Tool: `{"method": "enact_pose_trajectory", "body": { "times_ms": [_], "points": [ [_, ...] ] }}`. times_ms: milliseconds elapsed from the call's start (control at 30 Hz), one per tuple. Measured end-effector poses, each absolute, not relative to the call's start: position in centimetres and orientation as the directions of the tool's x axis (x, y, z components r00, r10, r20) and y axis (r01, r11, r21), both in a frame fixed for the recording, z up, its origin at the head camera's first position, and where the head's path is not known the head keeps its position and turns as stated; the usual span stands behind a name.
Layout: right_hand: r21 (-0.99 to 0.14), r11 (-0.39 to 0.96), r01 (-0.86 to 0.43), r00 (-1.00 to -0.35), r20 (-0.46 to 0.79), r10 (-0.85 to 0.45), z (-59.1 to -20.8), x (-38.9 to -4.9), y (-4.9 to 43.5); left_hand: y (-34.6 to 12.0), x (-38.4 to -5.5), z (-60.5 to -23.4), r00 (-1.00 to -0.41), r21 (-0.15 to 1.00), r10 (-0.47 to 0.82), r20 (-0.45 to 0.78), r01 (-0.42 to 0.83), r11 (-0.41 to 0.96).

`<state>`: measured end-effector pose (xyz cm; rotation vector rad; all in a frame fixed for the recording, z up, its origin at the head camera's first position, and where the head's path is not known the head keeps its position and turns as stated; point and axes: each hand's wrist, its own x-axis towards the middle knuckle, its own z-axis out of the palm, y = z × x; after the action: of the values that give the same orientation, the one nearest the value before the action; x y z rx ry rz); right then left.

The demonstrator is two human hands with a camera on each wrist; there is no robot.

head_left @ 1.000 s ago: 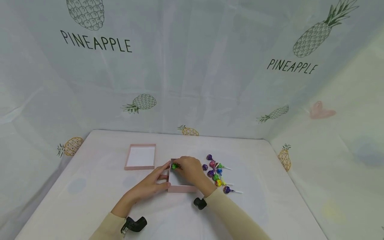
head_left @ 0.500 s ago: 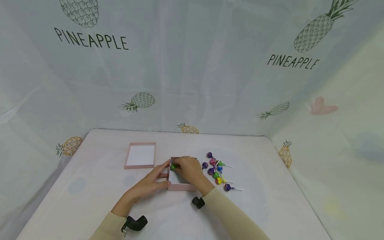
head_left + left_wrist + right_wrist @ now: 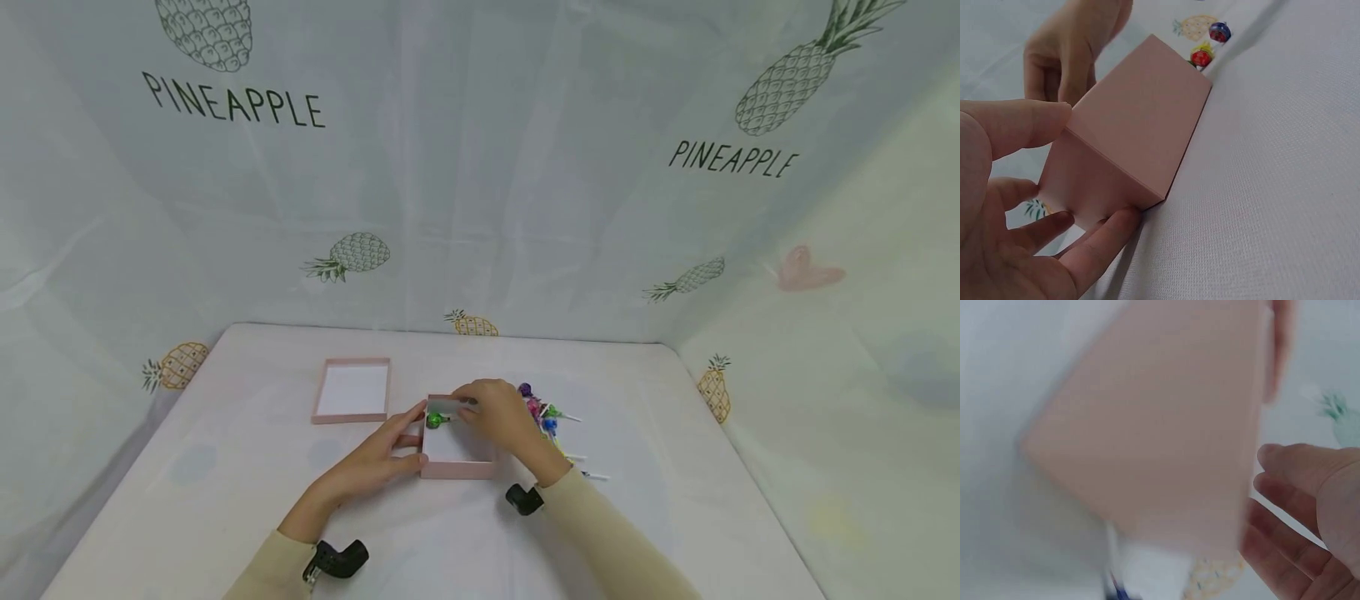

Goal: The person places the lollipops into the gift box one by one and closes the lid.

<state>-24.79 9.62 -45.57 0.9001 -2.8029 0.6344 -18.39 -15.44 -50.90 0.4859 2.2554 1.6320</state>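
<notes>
A pink open box (image 3: 457, 471) sits in the middle of the table, with a green-wrapped lollipop (image 3: 435, 420) lying inside near its back left corner. My left hand (image 3: 378, 458) rests against the box's left side, fingers spread along the wall and thumb at the front left corner. In the left wrist view the fingertips (image 3: 1116, 228) press on the pink wall. Over the back right part of the box is my right hand (image 3: 498, 417), apart from the lollipop and holding nothing. In the right wrist view its fingers (image 3: 1291, 481) are loosely bent beside the blurred box.
Several wrapped lollipops (image 3: 550, 425) lie right of the box, partly hidden by my right hand and wrist. A shallow pink lid (image 3: 351, 418), inside up, lies back left. Pineapple-printed cloth (image 3: 480, 208) hangs behind the table.
My right hand has let go of the green lollipop, leaving it in the box, and has moved right and up. My left hand stays at the box's side.
</notes>
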Motion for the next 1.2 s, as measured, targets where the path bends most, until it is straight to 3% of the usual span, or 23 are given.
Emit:
{"method": "enact_pose_trajectory", "body": {
  "times_ms": [233,467,900,1200],
  "points": [
    [-0.366,0.737,-0.568,-0.822,0.300,-0.484,-43.2,-26.5,14.1,-15.6,-18.4,-50.8,-0.899,0.946,0.435,-0.060,0.088,0.311],
    [-0.368,0.768,-0.524,-0.848,0.310,-0.430,-43.4,-28.5,18.0,-15.7,-18.4,-51.1,-0.887,0.952,0.460,-0.038,0.109,0.287],
    [-0.461,0.807,-0.369,-0.929,0.176,-0.325,-46.2,-30.1,21.1,-15.5,-18.3,-51.0,-0.886,0.954,0.461,-0.044,0.099,0.283],
    [-0.526,0.793,-0.308,-0.950,0.132,-0.282,-48.4,-30.9,21.8,-15.5,-18.2,-50.9,-0.887,0.952,0.460,-0.028,0.117,0.283]
  ]
}}
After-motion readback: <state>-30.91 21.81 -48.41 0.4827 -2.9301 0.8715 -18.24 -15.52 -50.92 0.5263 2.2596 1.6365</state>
